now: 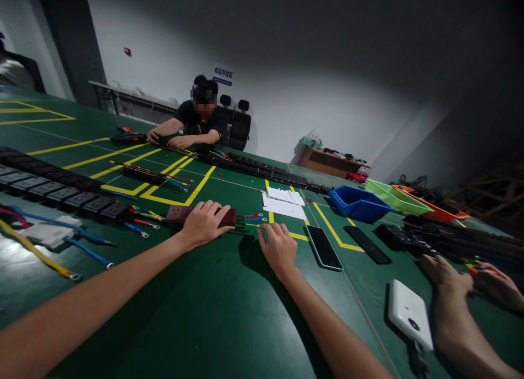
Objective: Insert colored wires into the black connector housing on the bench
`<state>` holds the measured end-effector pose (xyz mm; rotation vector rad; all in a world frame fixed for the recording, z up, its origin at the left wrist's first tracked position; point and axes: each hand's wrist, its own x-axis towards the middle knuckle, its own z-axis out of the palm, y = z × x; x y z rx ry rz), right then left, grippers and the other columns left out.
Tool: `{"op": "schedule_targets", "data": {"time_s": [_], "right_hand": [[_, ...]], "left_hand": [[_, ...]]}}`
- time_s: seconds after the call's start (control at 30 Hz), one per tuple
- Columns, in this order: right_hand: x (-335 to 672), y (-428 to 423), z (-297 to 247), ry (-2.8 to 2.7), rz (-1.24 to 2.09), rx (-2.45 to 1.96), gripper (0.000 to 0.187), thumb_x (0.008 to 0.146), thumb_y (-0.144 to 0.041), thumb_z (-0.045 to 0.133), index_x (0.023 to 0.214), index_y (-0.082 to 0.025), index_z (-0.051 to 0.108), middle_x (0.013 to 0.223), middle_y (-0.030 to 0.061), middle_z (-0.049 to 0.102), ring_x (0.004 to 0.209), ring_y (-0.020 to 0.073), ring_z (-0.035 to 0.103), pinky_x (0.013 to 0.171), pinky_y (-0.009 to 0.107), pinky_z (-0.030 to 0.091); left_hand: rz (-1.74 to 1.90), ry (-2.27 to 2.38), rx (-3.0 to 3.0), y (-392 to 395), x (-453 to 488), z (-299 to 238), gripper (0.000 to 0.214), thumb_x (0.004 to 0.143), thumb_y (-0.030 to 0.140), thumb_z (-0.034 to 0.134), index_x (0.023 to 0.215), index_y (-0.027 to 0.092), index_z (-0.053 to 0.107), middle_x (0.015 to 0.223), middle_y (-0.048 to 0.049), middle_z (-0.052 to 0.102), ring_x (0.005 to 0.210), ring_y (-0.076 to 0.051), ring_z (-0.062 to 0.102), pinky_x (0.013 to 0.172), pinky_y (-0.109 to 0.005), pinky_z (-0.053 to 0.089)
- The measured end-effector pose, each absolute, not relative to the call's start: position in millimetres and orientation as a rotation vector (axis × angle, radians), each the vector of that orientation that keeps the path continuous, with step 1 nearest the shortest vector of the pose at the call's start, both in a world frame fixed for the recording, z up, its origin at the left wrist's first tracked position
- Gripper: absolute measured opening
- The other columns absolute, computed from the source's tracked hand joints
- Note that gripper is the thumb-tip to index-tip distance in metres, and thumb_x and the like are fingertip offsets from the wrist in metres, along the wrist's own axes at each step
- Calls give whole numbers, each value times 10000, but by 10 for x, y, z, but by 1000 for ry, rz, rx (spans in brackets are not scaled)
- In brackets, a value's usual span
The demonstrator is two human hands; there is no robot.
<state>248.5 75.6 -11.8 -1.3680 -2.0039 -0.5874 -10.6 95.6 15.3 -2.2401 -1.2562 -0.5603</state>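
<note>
My left hand (203, 224) lies over a dark red socket strip (174, 213) on the green table, its fingers curled across the top and thumb along the near side. From the strip's right end come short wires with ring terminals: a red wire (248, 215), a blue one and a yellow-green wire (250, 225). My right hand (279, 248) is closed at the tip of the yellow-green wire, thumb and forefinger pinching there; its terminal is hidden by the fingers. More wires with ring lugs (150, 225) lie left of the strip.
Left stands a long row of black socket modules (77, 196). To the right lie white papers (282, 202), a phone (324, 248), a black bar (368, 244), a blue bin (360, 203) and a white power bank (409, 313). Co-workers' hands (448, 272) work at right and across the table.
</note>
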Motion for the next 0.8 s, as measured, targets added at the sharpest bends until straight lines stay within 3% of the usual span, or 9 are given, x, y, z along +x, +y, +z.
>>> {"op": "schedule_targets", "data": {"time_s": [0.2, 0.3, 0.8], "right_hand": [[2500, 778, -167, -2129, -381, -1352, 219, 999, -304, 538, 1133, -224, 692, 1076, 46, 753, 914, 166, 674, 721, 243, 408], [2490, 777, -163, -2143, -304, -1406, 226, 988, -311, 556, 1162, -238, 680, 1035, 33, 761, 843, 158, 686, 676, 238, 398], [2488, 757, -149, -2012, -484, -1549, 202, 995, -375, 563, 1024, -258, 724, 886, 22, 680, 747, 127, 608, 571, 253, 248]], "left_hand": [[-608, -1264, -2246, 949, -109, 155, 634, 950, 624, 468, 1325, 127, 590, 1085, -169, 642, 969, -299, 552, 794, -401, 378], [-607, -1261, -2242, 948, -110, 153, 631, 954, 622, 460, 1325, 128, 590, 1092, -170, 642, 979, -298, 552, 807, -403, 381], [-554, -1199, -2279, 966, -102, 149, 660, 955, 653, 427, 1316, 128, 599, 1093, -161, 655, 963, -290, 563, 801, -399, 389]]}}
